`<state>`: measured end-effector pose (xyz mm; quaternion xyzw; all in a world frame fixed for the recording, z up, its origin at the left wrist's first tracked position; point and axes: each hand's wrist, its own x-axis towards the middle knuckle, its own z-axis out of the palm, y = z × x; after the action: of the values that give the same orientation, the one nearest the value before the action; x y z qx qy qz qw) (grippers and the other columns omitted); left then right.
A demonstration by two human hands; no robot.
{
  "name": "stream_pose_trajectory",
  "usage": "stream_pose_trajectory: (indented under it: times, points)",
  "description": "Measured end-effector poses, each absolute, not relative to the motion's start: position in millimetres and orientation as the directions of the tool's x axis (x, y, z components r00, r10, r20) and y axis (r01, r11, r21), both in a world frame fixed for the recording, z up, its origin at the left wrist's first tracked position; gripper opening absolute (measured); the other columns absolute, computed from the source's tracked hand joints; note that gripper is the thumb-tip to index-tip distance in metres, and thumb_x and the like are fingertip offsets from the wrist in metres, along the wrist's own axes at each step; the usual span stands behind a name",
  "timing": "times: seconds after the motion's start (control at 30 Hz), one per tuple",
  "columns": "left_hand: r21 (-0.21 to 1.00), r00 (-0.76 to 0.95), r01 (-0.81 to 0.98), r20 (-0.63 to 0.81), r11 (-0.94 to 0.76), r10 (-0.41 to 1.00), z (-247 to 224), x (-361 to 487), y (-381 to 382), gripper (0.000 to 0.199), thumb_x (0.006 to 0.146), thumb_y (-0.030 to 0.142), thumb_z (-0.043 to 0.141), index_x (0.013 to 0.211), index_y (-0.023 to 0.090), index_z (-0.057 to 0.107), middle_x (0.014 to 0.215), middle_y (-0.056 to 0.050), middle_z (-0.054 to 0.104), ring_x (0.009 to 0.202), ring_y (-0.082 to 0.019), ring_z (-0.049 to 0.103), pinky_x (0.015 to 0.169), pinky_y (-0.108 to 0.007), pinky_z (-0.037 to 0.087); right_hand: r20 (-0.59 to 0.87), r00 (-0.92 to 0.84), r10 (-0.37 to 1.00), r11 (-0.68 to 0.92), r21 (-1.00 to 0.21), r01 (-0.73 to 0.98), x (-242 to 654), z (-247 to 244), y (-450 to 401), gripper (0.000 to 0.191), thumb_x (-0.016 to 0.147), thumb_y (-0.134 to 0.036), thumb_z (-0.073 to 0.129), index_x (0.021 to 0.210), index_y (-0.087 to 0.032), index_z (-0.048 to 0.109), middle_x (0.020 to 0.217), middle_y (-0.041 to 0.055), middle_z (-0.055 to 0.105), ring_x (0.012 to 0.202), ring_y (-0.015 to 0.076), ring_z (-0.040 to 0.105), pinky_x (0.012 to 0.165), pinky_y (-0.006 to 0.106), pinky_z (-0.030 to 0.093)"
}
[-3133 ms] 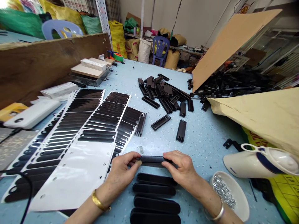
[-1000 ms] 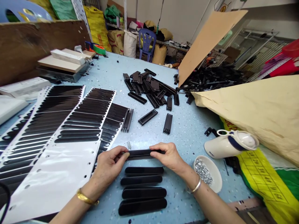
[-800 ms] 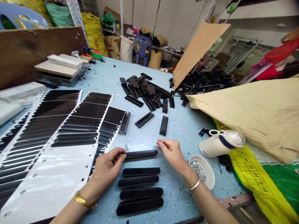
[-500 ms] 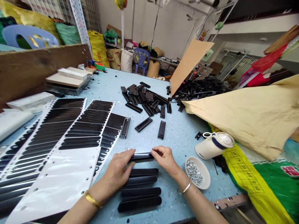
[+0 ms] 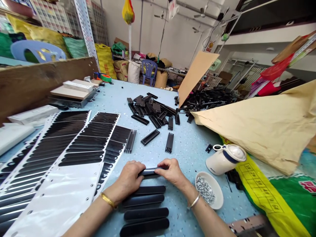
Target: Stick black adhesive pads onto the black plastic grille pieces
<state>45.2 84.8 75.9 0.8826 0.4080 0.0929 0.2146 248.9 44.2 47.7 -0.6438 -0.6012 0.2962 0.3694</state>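
A glossy black strip point(image 5: 149, 171) lies crosswise between my two hands, just above the blue tabletop. Its left end is pinched by my left hand point(image 5: 130, 177), thumb below and fingers on top. My right hand point(image 5: 171, 171) grips the other end between thumb and fingers. Closer to me, several black rounded strips point(image 5: 146, 214) lie in a row. To the left are white backing sheets point(image 5: 81, 177) carrying rows of black strips. Beyond my hands, several slotted black bars point(image 5: 169, 142) lie singly, in front of a loose pile of black bars point(image 5: 150, 108).
On the right stand a white bowl point(image 5: 217, 194) of small metal pieces and a cream lidded mug point(image 5: 221, 163). Brown paper point(image 5: 261, 121) and a yellow-green sack point(image 5: 269, 191) cover the right edge. A wooden board point(image 5: 49, 74) borders the left, with flat boxes point(image 5: 71, 90) beside it.
The view has tilted up slightly, so things sit lower in the picture. Both hands still hold the strip; my right fingers have closed further along it, toward the left hand.
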Motion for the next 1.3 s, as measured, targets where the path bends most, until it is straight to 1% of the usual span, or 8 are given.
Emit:
stream_pose_trajectory:
  times: [0.13, 0.4, 0.7, 0.83, 0.9, 1.0, 1.13, 1.3]
  points:
    - [0.505, 0.651, 0.660, -0.015, -0.556, 0.759, 74, 43, 87, 0.023, 0.069, 0.012, 0.056, 0.083, 0.020, 0.072, 0.083, -0.006, 0.073, 0.084, -0.024, 0.065, 0.075, -0.032, 0.047, 0.044, 0.088, 0.995, -0.009, -0.851, 0.526, 249, 48, 45, 0.003, 0.066, -0.021, 0.078, 0.066, -0.018, 0.077, 0.061, 0.0025, 0.072, 0.056, 0.0157, 0.064, 0.052, 0.023, 0.046]
    - [0.583, 0.644, 0.624, -0.006, -0.521, 0.765, 69, 41, 89, 0.024, 0.068, 0.012, 0.056, 0.085, 0.019, 0.073, 0.083, -0.006, 0.073, 0.084, -0.023, 0.065, 0.075, -0.031, 0.048, 0.027, 0.093, 0.995, -0.023, -0.868, 0.497, 248, 46, 45, 0.009, 0.070, -0.020, 0.074, 0.061, -0.018, 0.075, 0.058, 0.0018, 0.070, 0.054, 0.0141, 0.061, 0.052, 0.023, 0.044]
    - [0.602, 0.638, 0.610, 0.012, -0.515, 0.770, 66, 41, 89, 0.024, 0.067, 0.013, 0.058, 0.084, 0.020, 0.073, 0.083, -0.005, 0.074, 0.084, -0.023, 0.065, 0.076, -0.031, 0.049, 0.084, 0.178, 0.980, -0.027, -0.839, 0.543, 244, 37, 43, 0.032, 0.079, -0.036, 0.066, 0.053, -0.017, 0.068, 0.048, -0.0006, 0.060, 0.049, 0.0128, 0.055, 0.048, 0.023, 0.039]
    - [0.607, 0.639, 0.606, 0.015, -0.515, 0.769, 66, 41, 89, 0.025, 0.067, 0.012, 0.058, 0.085, 0.020, 0.073, 0.085, -0.006, 0.074, 0.086, -0.024, 0.065, 0.077, -0.032, 0.049, 0.076, 0.176, 0.981, -0.031, -0.845, 0.533, 245, 41, 45, 0.044, 0.090, -0.043, 0.051, 0.062, -0.015, 0.072, 0.052, 0.0020, 0.065, 0.051, 0.0141, 0.059, 0.050, 0.023, 0.043]
    - [0.611, 0.640, 0.602, 0.015, -0.514, 0.768, 65, 40, 88, 0.025, 0.067, 0.011, 0.058, 0.086, 0.019, 0.074, 0.085, -0.007, 0.074, 0.086, -0.024, 0.065, 0.077, -0.032, 0.048, 0.064, 0.163, 0.985, -0.032, -0.847, 0.530, 242, 43, 45, 0.038, 0.085, -0.044, 0.059, 0.065, -0.014, 0.073, 0.055, 0.0026, 0.067, 0.052, 0.0147, 0.060, 0.049, 0.023, 0.044]
    - [0.618, 0.644, 0.596, 0.013, -0.512, 0.765, 64, 41, 88, 0.026, 0.067, 0.010, 0.058, 0.087, 0.018, 0.074, 0.085, -0.007, 0.074, 0.087, -0.024, 0.065, 0.078, -0.032, 0.048, 0.067, 0.145, 0.987, -0.024, -0.834, 0.551, 237, 43, 44, 0.024, 0.069, -0.036, 0.077, 0.059, -0.016, 0.071, 0.054, 0.0016, 0.066, 0.051, 0.0144, 0.059, 0.048, 0.022, 0.041]
    - [0.623, 0.643, 0.595, 0.008, -0.507, 0.766, 63, 41, 87, 0.026, 0.069, 0.010, 0.059, 0.088, 0.017, 0.074, 0.085, -0.007, 0.073, 0.088, -0.025, 0.064, 0.078, -0.032, 0.048, 0.113, 0.146, 0.983, 0.007, -0.811, 0.585, 233, 39, 43, 0.023, 0.072, -0.031, 0.074, 0.055, -0.017, 0.068, 0.054, 0.0008, 0.064, 0.052, 0.0133, 0.057, 0.051, 0.023, 0.039]
    - [0.627, 0.637, 0.601, -0.002, -0.495, 0.771, 62, 41, 86, 0.025, 0.069, 0.009, 0.059, 0.087, 0.016, 0.074, 0.085, -0.008, 0.073, 0.088, -0.025, 0.064, 0.079, -0.032, 0.047, 0.194, 0.152, 0.969, 0.055, -0.769, 0.636, 230, 33, 41, 0.029, 0.077, -0.033, 0.068, 0.053, -0.018, 0.063, 0.053, 0.0000, 0.059, 0.053, 0.0127, 0.053, 0.052, 0.023, 0.037]
